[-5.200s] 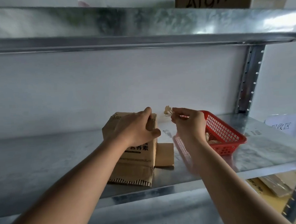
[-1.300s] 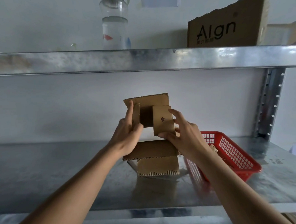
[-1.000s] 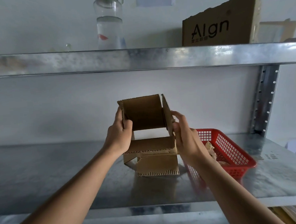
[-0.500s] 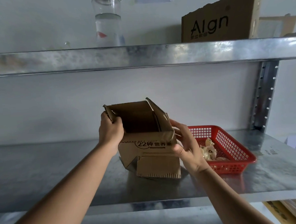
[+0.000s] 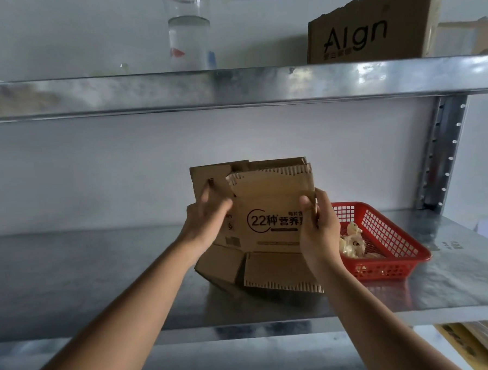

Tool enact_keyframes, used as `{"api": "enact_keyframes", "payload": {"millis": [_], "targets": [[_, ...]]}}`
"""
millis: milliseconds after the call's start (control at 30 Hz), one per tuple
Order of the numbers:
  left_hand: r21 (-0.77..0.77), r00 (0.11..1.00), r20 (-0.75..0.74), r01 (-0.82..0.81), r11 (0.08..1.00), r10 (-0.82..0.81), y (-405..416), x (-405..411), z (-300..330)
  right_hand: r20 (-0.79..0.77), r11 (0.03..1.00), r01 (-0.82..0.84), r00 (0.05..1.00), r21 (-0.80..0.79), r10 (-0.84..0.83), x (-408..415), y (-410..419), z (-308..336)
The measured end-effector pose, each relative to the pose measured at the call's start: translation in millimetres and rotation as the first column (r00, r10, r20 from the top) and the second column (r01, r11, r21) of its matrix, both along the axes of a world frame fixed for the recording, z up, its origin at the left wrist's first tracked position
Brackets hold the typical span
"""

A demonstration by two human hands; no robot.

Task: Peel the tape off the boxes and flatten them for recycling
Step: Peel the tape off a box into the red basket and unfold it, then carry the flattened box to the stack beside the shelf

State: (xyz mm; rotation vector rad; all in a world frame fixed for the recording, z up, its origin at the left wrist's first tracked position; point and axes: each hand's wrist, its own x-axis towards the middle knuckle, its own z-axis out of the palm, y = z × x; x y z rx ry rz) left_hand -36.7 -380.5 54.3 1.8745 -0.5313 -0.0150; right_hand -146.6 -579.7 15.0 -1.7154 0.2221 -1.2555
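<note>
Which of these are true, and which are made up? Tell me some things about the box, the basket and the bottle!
1. Both hands touch the box. True.
2. The basket is blue. False: it is red.
3. The basket sits right of the box. True.
4. The bottle stands beside the basket. False: it stands on the upper shelf.
5. The basket holds crumpled tape. True.

A cardboard box (image 5: 269,211) stands on the metal shelf (image 5: 86,278) with its flaps open. The right hand (image 5: 320,226) pinches its right edge, thumb in front. The left hand (image 5: 207,218), blurred, lies against its left side. A red basket (image 5: 387,251) with crumpled tape (image 5: 351,241) sits just right of the right hand.
</note>
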Motion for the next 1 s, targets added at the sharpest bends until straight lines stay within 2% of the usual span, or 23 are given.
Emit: {"api": "enact_keyframes", "payload": {"millis": [67, 133, 267, 367, 433, 500, 567, 633, 700, 800, 867, 1000], "targets": [[0.175, 0.998, 0.056, -0.031, 0.984, 0.022, 7, 1, -9, -0.015, 0.998, 0.009, 1.000, 0.068, -0.008, -1, 2, 2], [0.254, 0.992, 0.114, -0.081, 0.964, 0.053, 13, 1, -17, -0.033, 0.995, 0.020, 0.999, 0.094, -0.017, -2, 3, 5], [0.257, 0.986, 0.164, -0.086, 0.962, 0.045, 24, 4, -27, -0.090, 0.990, 0.039, 0.996, 0.132, -0.027, -1, 4, 7], [0.305, 0.954, 0.289, -0.171, 0.937, 0.080, 27, 9, -35, -0.119, 0.980, 0.006, 0.993, 0.201, 0.018, -1, 3, 8], [0.345, 0.931, 0.341, -0.256, 0.903, 0.133, 30, 10, -37, -0.149, 0.993, -0.007, 0.988, 0.114, 0.024, -5, 4, 6], [0.400, 0.924, 0.351, -0.297, 0.867, 0.155, 32, 8, -37, -0.215, 0.992, 0.000, 0.976, -0.123, -0.027, -8, 7, -2], [0.447, 0.921, 0.352, -0.324, 0.834, 0.169, 34, 7, -36, -0.344, 0.910, 0.092, 0.906, -0.404, -0.245, -13, 12, -11], [0.493, 0.923, 0.342, -0.337, 0.802, 0.178, 35, 7, -34, -0.405, 0.804, 0.171, 0.793, -0.570, -0.455, -19, 19, -17], [0.539, 0.933, 0.315, -0.325, 0.777, 0.172, 36, 6, -33, -0.458, 0.784, 0.154, 0.737, -0.602, -0.497, -26, 27, -22], [0.575, 0.943, 0.290, -0.307, 0.758, 0.162, 39, 0, -33, -0.487, 0.808, 0.173, 0.721, -0.563, -0.493, -35, 30, -20], [0.573, 0.942, 0.289, -0.312, 0.757, 0.170, 42, -5, -32, -0.462, 0.814, 0.185, 0.744, -0.551, -0.482, -40, 30, -17], [0.561, 0.932, 0.302, -0.342, 0.754, 0.198, 47, -22, -32, -0.436, 0.874, 0.123, 0.829, -0.470, -0.351, -56, 26, -20]]}}
